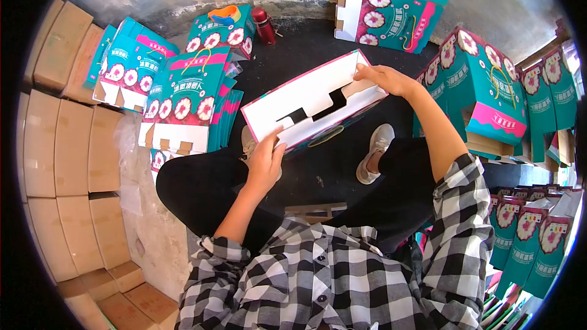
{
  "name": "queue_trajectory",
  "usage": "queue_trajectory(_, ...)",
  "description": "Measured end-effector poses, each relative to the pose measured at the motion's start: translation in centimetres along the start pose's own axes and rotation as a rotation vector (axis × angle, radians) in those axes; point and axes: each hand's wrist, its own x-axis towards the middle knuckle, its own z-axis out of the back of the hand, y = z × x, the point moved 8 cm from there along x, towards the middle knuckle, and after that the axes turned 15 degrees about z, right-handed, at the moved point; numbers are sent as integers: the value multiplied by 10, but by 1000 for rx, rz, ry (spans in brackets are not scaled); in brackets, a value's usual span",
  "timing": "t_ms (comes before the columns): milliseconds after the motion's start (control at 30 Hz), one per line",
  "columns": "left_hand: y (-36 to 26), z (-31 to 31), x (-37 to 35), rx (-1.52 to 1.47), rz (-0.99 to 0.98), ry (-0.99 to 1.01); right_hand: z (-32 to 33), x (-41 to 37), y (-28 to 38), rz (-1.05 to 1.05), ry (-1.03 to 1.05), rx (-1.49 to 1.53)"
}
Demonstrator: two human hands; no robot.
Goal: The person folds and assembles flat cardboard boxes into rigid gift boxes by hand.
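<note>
An opened-out cardboard gift box [293, 98], white inside with a pink and teal outside, is tilted in front of me above the dark floor. Flaps with cut-outs show at its open side, and a yellow cord handle [326, 136] hangs along the near face. My left hand [267, 157] is closed on the box's near left edge, its fingers at a white flap. At the right end, my right hand [384, 79] grips the edge with the thumb over a flap. Some of the fingers on both hands are hidden behind the cardboard.
Flat teal boxes [183, 95] are stacked at the left, near a box carrying an orange-and-blue tape roll [225, 14]. A red bottle [263, 26] stands behind. Brown cartons [73, 140] line the left; assembled gift boxes [489, 85] fill the right. More flat boxes [391, 6] lean on the wall.
</note>
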Motion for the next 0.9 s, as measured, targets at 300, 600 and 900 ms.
queue_trajectory(300,-39,-7,7,541,-226,-317,-21,-16,40,401,-96,-466)
queue_trajectory(600,-42,-24,16,474,-222,-101,-59,-18,42,411,118,-827)
queue_trajectory(900,-45,-17,18,353,-192,-61,-52,-12,36,381,160,-742)
